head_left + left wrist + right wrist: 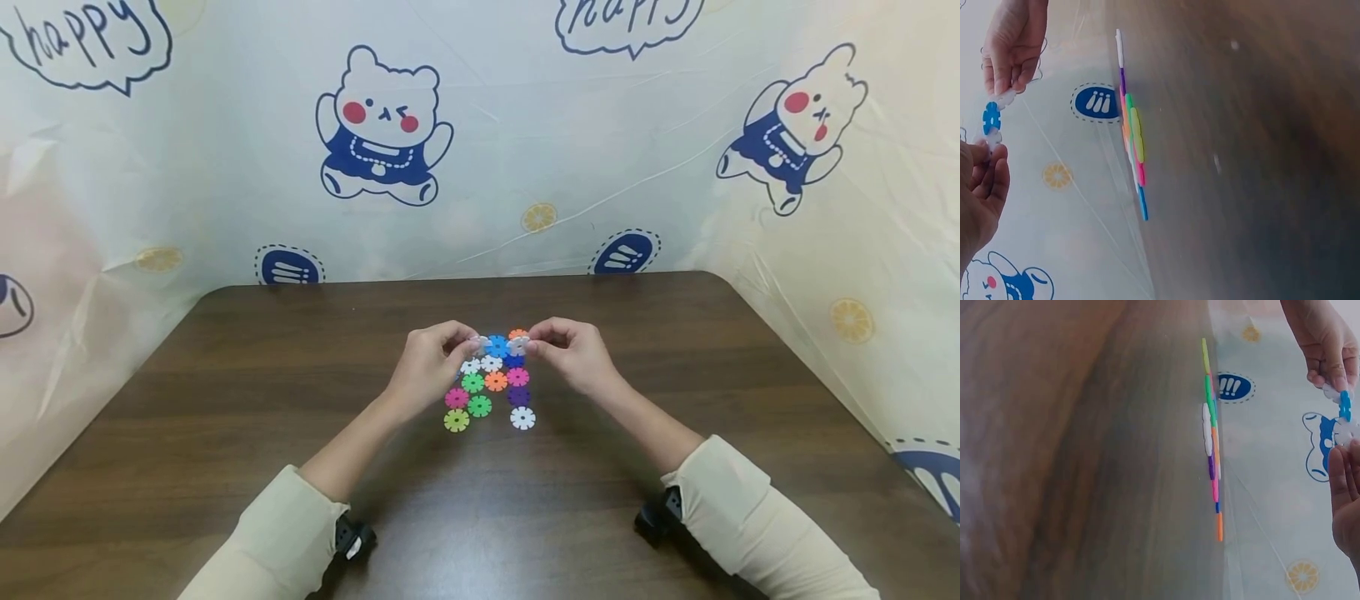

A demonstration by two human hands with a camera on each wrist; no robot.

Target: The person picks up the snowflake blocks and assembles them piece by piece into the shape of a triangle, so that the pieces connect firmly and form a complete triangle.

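Both hands are raised over the table with a short row of snowflake discs between them: a blue disc (497, 347) with a white disc on either side. My left hand (429, 365) pinches the left white disc (994, 138) between thumb and fingers. The right white disc (518, 345) is pinched by my right hand (576, 354). In the right wrist view the blue disc (1345, 406) appears nearly edge-on and slotted against the white ones. Fingertips hide part of both white discs.
Several loose snowflake discs lie flat on the brown table (300, 375) below and in front of the hands, among them a green disc (480, 406), a yellow-green disc (456, 420), an orange disc (496, 381) and a purple disc (519, 396). A printed curtain (480, 167) stands behind the table.
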